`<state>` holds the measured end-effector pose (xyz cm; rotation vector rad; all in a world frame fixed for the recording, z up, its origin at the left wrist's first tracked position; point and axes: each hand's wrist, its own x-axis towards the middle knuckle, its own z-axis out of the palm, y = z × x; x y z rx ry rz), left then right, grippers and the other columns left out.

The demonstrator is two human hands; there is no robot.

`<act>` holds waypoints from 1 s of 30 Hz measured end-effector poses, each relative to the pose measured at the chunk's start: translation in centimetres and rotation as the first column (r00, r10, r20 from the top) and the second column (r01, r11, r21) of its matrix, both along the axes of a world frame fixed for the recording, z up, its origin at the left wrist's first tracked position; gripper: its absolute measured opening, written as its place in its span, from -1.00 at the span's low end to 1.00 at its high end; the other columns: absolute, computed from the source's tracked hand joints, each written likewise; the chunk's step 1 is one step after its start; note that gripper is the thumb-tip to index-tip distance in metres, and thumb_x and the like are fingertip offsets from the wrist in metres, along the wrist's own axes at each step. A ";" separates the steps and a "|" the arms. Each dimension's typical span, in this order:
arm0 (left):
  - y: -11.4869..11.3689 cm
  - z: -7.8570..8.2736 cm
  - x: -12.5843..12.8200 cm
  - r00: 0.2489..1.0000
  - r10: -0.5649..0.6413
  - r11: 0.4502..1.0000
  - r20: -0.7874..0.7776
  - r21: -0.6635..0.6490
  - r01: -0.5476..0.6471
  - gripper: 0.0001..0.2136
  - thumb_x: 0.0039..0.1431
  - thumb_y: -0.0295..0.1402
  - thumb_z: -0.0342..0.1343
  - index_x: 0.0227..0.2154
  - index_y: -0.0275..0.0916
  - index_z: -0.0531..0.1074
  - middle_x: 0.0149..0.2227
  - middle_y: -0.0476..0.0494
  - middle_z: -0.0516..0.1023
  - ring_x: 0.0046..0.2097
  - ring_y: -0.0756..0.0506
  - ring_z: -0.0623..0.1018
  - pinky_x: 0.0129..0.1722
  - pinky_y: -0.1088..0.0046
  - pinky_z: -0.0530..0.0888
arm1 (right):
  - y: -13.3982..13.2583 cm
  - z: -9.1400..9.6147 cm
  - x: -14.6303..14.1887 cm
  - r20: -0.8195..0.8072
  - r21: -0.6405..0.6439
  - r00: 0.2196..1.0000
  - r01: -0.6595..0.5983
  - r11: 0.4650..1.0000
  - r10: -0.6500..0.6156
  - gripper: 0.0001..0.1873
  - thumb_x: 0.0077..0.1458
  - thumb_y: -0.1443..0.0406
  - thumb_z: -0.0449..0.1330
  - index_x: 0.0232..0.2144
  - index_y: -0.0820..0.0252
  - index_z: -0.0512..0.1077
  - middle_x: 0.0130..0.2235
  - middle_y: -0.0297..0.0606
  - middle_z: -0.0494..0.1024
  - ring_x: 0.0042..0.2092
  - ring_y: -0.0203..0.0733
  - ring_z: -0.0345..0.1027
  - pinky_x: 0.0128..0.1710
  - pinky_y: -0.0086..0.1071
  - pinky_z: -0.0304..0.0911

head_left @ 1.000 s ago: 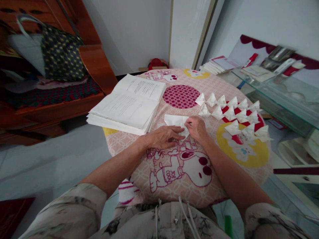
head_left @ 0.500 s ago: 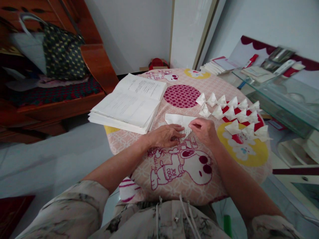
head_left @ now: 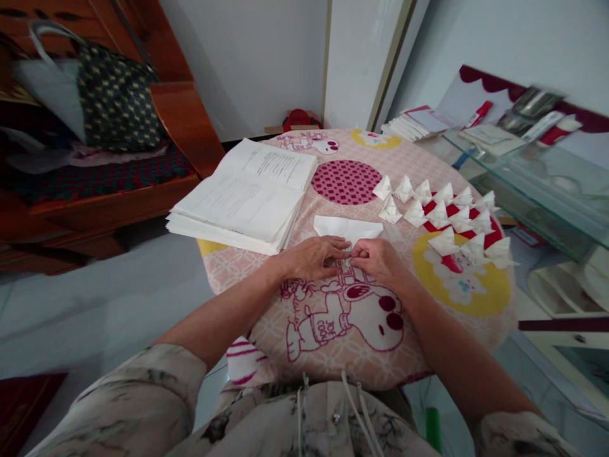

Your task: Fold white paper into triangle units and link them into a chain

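Observation:
A white sheet of paper, folded to a triangle, lies on the round table's pink cartoon cloth. My left hand and my right hand meet at its near tip, both with fingers curled and pinching the paper down against the cloth. Only the far, wide edge of the sheet shows beyond my fingers. Several small folded white paper shapes stand in rows to the right of my hands.
A thick open stack of printed pages lies at the table's left. A glass shelf unit with papers and boxes stands right. A wooden bench with a patterned bag is at the left.
My right hand slid from the paper's right side to its near tip, meeting my left hand. The sheet now lies as a flatter, wider triangle.

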<state>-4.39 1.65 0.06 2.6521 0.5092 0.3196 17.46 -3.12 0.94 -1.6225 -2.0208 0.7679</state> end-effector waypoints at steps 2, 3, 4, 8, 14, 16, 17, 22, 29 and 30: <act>0.0 0.0 0.0 1.000 0.001 1.000 -0.005 -0.002 -0.001 -0.54 0.24 -0.31 0.17 0.20 -0.24 0.43 0.28 -0.34 0.38 0.32 -0.25 0.36 0.29 0.13 0.34 | -0.1 0.1 -0.1 0.018 -0.003 1.000 0.003 1.000 -0.003 -0.92 -0.05 0.40 0.26 -0.53 0.18 0.43 -0.61 -0.46 0.40 -0.54 -0.32 0.19 -0.46 -0.41 -0.01; -0.1 0.1 0.0 1.000 0.002 1.000 -0.006 -0.004 -0.002 -0.54 0.24 -0.32 0.17 0.20 -0.24 0.42 0.29 -0.34 0.38 0.32 -0.25 0.36 0.29 0.12 0.33 | -0.1 0.2 -0.2 0.025 -0.006 1.000 0.002 1.000 -0.002 -0.91 -0.05 0.40 0.27 -0.53 0.18 0.43 -0.61 -0.46 0.39 -0.54 -0.32 0.19 -0.46 -0.41 -0.01; -0.1 0.1 0.0 1.000 0.001 1.000 -0.006 -0.007 -0.001 -0.53 0.23 -0.33 0.18 0.20 -0.24 0.42 0.29 -0.34 0.38 0.32 -0.26 0.36 0.29 0.12 0.33 | -0.1 0.2 -0.2 0.029 -0.010 1.000 -0.002 1.000 0.002 -0.91 -0.04 0.39 0.27 -0.53 0.18 0.43 -0.61 -0.46 0.39 -0.53 -0.32 0.19 -0.47 -0.41 -0.02; -0.1 0.3 0.0 1.000 -0.011 1.000 0.012 -0.015 0.011 -0.52 0.21 -0.37 0.18 0.21 -0.23 0.42 0.28 -0.33 0.38 0.32 -0.27 0.36 0.28 0.07 0.34 | 0.0 0.0 0.0 0.019 -0.007 1.000 -0.021 1.000 0.021 -0.92 -0.02 0.38 0.26 -0.52 0.18 0.44 -0.59 -0.46 0.40 -0.53 -0.33 0.18 -0.47 -0.41 -0.03; -0.2 0.4 0.0 1.000 -0.013 1.000 0.011 -0.019 0.013 -0.53 0.22 -0.36 0.17 0.20 -0.20 0.42 0.29 -0.29 0.39 0.32 -0.23 0.36 0.29 0.13 0.33 | 0.0 -0.1 0.1 -0.007 -0.015 0.999 -0.044 0.999 0.044 -0.93 -0.04 0.39 0.27 -0.51 0.19 0.44 -0.58 -0.46 0.40 -0.52 -0.33 0.19 -0.46 -0.41 0.00; -0.2 0.4 -0.1 1.000 -0.009 1.000 0.006 -0.029 0.010 -0.53 0.22 -0.35 0.18 0.20 -0.24 0.42 0.29 -0.32 0.38 0.32 -0.24 0.36 0.30 0.13 0.32 | 0.0 0.1 0.1 -0.009 -0.020 0.999 -0.042 0.999 0.041 -0.93 -0.04 0.39 0.27 -0.51 0.19 0.44 -0.58 -0.46 0.40 -0.51 -0.33 0.20 -0.45 -0.41 0.00; -0.2 0.4 -0.1 1.000 -0.008 0.999 0.005 -0.032 0.008 -0.53 0.23 -0.35 0.18 0.21 -0.25 0.42 0.29 -0.34 0.37 0.32 -0.25 0.35 0.30 0.13 0.31 | 0.0 0.2 0.0 -0.007 -0.024 0.999 -0.038 0.999 0.038 -0.93 -0.04 0.39 0.27 -0.51 0.19 0.44 -0.58 -0.46 0.40 -0.51 -0.33 0.20 -0.45 -0.41 0.00; -0.1 0.3 -0.1 1.000 -0.010 1.000 0.004 -0.019 0.010 -0.54 0.25 -0.32 0.15 0.21 -0.20 0.42 0.30 -0.28 0.37 0.32 -0.23 0.35 0.30 0.15 0.31 | -0.1 0.4 -0.1 0.002 -0.045 0.999 -0.033 0.998 0.033 -0.92 -0.05 0.38 0.29 -0.51 0.20 0.45 -0.57 -0.44 0.42 -0.50 -0.32 0.21 -0.45 -0.41 0.00; -0.2 0.1 -0.1 1.000 -0.004 1.000 0.005 -0.021 0.004 -0.52 0.24 -0.33 0.16 0.23 -0.23 0.39 0.31 -0.30 0.36 0.34 -0.25 0.34 0.31 0.11 0.30 | -0.1 0.1 0.3 -0.085 -0.023 0.995 -0.045 0.999 0.043 -0.95 -0.01 0.38 0.21 -0.49 0.20 0.45 -0.57 -0.42 0.42 -0.50 -0.31 0.21 -0.45 -0.42 0.03; -0.2 0.0 -0.1 1.000 -0.008 1.000 0.008 -0.024 0.008 -0.51 0.24 -0.34 0.16 0.23 -0.24 0.38 0.31 -0.31 0.35 0.34 -0.25 0.33 0.31 0.10 0.30 | -0.1 0.0 0.4 -0.093 -0.016 0.995 -0.047 0.999 0.045 -0.95 -0.01 0.39 0.19 -0.48 0.20 0.45 -0.57 -0.42 0.42 -0.50 -0.31 0.21 -0.45 -0.43 0.03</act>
